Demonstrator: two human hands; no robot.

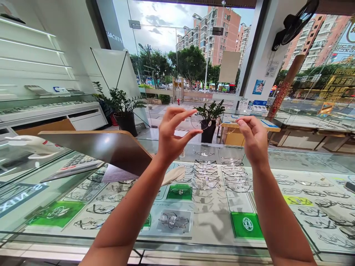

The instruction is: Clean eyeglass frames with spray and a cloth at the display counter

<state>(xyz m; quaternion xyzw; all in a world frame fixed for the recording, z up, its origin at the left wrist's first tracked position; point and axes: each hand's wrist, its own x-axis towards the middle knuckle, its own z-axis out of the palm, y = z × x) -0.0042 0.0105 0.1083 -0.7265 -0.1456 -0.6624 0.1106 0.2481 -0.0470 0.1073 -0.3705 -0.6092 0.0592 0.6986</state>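
Both my hands are raised over the glass counter, holding a pair of thin, nearly transparent eyeglasses (pixel 210 123) between them. My left hand (pixel 173 129) grips one lens by its edges, forefinger on top and thumb below. At the other end of the eyeglasses, my right hand (pixel 253 135) pinches a thin part between thumb and forefinger. The fine outline blends into the plants and window behind, so much of the frame is hard to make out.
Rows of eyeglasses (pixel 205 171) lie inside the glass display counter (pixel 210 242) below. To the left, a tilted brown-edged board (pixel 111 146) stands near a calculator (pixel 80 162) and a beige cloth (pixel 174 174). Potted plants (pixel 126 123) stand beyond, before the window.
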